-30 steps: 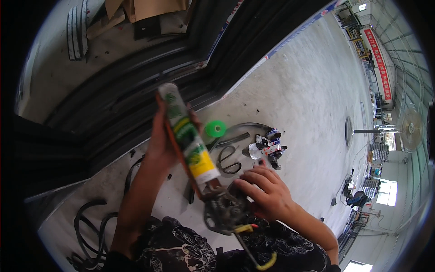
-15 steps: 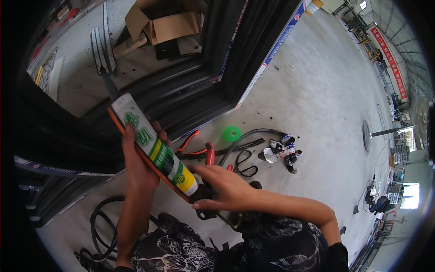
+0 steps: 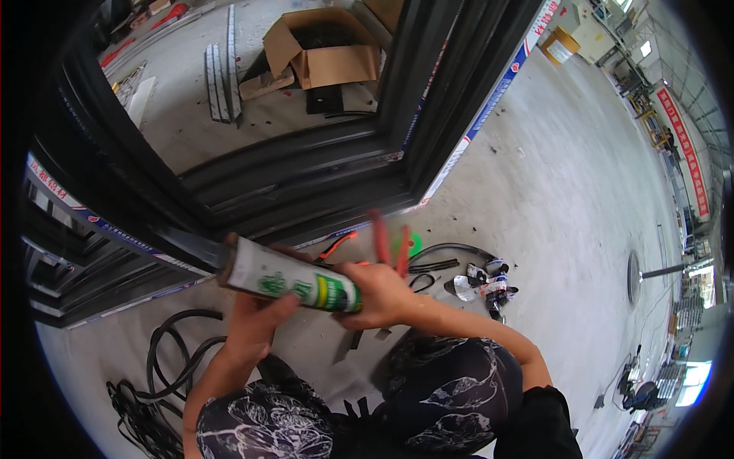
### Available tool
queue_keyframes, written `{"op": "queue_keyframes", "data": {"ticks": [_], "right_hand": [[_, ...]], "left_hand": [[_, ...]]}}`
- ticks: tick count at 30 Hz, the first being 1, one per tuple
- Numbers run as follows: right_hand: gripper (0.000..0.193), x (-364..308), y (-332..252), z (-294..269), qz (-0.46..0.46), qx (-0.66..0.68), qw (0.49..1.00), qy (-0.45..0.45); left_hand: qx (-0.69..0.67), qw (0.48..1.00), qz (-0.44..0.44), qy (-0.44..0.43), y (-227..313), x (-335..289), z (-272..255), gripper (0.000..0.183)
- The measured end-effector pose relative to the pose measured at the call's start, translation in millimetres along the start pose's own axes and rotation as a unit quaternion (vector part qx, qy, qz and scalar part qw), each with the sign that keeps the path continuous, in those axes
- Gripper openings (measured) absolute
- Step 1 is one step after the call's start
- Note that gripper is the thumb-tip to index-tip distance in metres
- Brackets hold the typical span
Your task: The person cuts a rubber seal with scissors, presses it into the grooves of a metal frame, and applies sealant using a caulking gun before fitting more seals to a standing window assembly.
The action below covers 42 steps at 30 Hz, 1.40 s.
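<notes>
White and green, the sealant cartridge point(image 3: 317, 287) lies across both hands, the left hand point(image 3: 254, 323) gripping its body, the right hand point(image 3: 380, 293) closed round its rear, apparently to steady it. Blurred red prongs point(image 3: 380, 241) have hidden lower ends. Beyond the dark frame point(image 3: 306, 172), a cardboard box point(image 3: 336, 66) holds indistinct contents.

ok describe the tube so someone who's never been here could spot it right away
Find the big dark frame filling the upper left, then look just below its bottom rail. There a left hand and a right hand grip a long tube. Unlike the small, plain green round object on the floor, it is white with green print.
</notes>
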State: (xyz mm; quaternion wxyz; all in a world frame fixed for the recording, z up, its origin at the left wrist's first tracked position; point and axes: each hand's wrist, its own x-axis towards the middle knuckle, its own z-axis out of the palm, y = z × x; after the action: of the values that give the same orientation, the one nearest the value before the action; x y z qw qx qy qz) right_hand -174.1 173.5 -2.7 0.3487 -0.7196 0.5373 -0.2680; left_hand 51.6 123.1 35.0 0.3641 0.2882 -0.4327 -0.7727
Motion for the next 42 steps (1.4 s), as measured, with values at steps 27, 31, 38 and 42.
{"op": "queue_keyframes", "data": {"ticks": [27, 31, 38, 42], "right_hand": [[0.036, -510.9, 199.8, -3.3, 0.745, -0.2, 0.612, -0.175], [0.033, -486.2, 219.3, -9.2, 0.648, -0.287, 0.66, -0.249], [0.021, -166.6, 120.5, -29.6, 0.312, -0.174, 0.931, 0.069], [0.025, -68.0, 110.0, 1.6, 0.103, -0.277, 0.953, -0.063]], "left_hand": [[0.309, 0.883, -0.295, -0.193, -76.1, 31.7, -43.9, 0.041], [0.341, 0.882, -0.286, -0.157, -96.9, 30.7, -61.8, 0.042], [0.55, 0.806, -0.205, 0.077, -130.2, 24.0, -104.5, 0.04], [0.681, 0.705, -0.092, 0.177, -150.3, 4.8, -144.9, 0.04]]}}
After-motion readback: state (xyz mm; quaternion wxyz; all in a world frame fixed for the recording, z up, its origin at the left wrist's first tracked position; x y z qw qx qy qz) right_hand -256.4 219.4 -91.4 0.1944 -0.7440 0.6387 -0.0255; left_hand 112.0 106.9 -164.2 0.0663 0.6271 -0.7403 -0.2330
